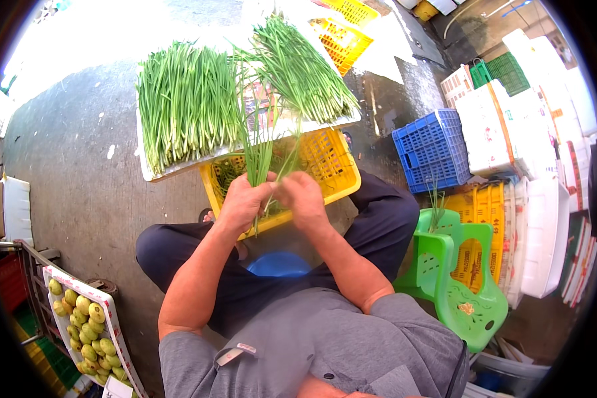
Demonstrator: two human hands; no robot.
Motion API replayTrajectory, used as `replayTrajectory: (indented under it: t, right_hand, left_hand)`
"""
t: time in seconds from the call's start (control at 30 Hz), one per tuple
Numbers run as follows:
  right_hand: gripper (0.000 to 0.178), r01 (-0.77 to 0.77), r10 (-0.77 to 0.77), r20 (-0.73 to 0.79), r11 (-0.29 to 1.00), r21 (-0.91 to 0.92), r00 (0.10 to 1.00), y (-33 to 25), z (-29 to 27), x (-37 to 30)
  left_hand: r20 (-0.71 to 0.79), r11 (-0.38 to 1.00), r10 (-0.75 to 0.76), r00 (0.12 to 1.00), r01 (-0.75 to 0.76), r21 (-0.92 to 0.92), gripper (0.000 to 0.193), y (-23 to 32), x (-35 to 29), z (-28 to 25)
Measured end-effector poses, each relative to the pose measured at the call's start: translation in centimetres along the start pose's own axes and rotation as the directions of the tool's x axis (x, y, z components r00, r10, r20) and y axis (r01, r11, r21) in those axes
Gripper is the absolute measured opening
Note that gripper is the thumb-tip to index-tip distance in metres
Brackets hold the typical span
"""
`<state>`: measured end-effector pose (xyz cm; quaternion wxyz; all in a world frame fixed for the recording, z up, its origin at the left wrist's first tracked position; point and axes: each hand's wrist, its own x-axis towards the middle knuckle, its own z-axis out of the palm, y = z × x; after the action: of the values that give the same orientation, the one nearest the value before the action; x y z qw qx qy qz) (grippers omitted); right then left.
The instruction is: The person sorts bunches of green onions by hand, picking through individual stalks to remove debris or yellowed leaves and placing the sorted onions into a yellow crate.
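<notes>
My left hand (241, 202) is closed around a small bunch of garlic chives (257, 159), whose green blades point up and away from me. Close beside it, my right hand (302, 198) pinches at loose chive strands, its fingertips slightly blurred. Both hands are over the near part of a yellow plastic basket (341, 191) with green scraps inside. Beyond the basket, a white foam board (151, 174) carries two large piles of chives, the left pile (189, 103) upright and the right pile (305, 69) slanted.
To my right stand a green plastic chair (471, 312), a blue crate (432, 151) and stacked white foam boxes (491, 129). At lower left is a tray of yellow-green fruit (89, 325). More yellow baskets (341, 43) lie at the far side. A blue round thing (278, 264) shows between my legs.
</notes>
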<state>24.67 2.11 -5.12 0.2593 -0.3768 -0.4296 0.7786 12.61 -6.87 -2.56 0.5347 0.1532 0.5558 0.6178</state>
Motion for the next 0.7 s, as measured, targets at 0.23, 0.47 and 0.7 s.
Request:
replayTrajectory:
  t: [0.23,0.47,0.7]
  right_hand:
    - [0.007,-0.125,0.129,0.005,0.953,0.276,0.992,-1.0,0.3,0.2]
    - [0.01,-0.037,0.037,-0.006,0.999,-0.001,0.999,-0.8,-1.1,0.8]
    - [0.009,-0.013,0.013,-0.019,1.0,0.014,1.0,-0.7,-1.9,0.8]
  left_hand:
    - [0.016,0.999,-0.03,0.999,0.03,-0.009,0.021,0.2,-0.1,0.1]
    - [0.02,0.999,-0.04,0.999,0.04,-0.016,0.02,0.1,-0.1,-0.1]
    - [-0.018,0.999,-0.048,0.999,0.048,-0.011,0.02,-0.1,0.1,0.3]
